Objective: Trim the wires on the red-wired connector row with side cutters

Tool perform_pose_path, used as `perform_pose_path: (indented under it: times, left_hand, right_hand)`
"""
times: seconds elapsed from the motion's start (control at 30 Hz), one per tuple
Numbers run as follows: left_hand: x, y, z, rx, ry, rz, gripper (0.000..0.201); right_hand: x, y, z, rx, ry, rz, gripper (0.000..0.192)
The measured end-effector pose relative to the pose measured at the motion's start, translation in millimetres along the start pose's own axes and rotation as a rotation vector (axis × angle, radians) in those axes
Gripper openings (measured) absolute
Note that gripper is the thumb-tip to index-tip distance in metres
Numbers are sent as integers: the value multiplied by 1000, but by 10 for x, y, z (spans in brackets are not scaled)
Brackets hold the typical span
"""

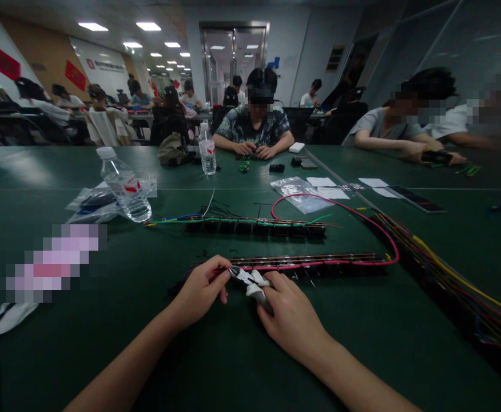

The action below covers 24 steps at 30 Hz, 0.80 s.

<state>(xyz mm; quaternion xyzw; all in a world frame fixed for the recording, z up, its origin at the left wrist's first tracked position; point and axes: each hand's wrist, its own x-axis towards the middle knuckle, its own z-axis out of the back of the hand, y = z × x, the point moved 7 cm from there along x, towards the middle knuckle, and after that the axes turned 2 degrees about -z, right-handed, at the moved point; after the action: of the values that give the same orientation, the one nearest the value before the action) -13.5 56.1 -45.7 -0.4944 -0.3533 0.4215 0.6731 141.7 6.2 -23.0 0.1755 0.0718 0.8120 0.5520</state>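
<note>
My right hand (291, 309) is wrapped round a pair of cutting pliers (257, 286) with white and grey handles. The jaws point left, right by the fingertips of my left hand (205, 289). Those fingers are pinched together at the left part of a long black strip with metal rails (340, 258); what they pinch is hidden. Along this strip runs a red wire (395, 237), which loops up at the right. Several thin tie ends stick out from its front side. Behind it lies a second black strip (250, 228) with a green wire on top.
At the right lies a long wire bundle (448, 274). Toward the left stand a water bottle (126, 186) and plastic bags (90, 200). A clear bag (304, 194), papers (334, 193) and a phone (420, 199) lie farther back. Co-workers sit across and to the right.
</note>
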Motion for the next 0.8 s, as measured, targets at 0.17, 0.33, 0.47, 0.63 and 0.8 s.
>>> perform_pose_path:
  times: [0.17,0.33,0.47,0.63,0.8]
  left_hand:
    - [8,-3,-2,14,5,-9,12]
    - [9,1,-8,11,12,-7,13]
    - [1,-5,-6,16,14,0,13]
    - [0,-11,-3,28,21,1,13]
    - [-3,-18,-6,8,28,-3,13]
  right_hand:
    - [1,10,11,-24,-9,2,11]
    - [11,3,-11,-41,-5,15,10]
    - [18,-3,-13,-59,-13,27,9]
    - [10,4,3,-97,-33,32,10]
    - [-5,6,-18,-126,-22,15,10]
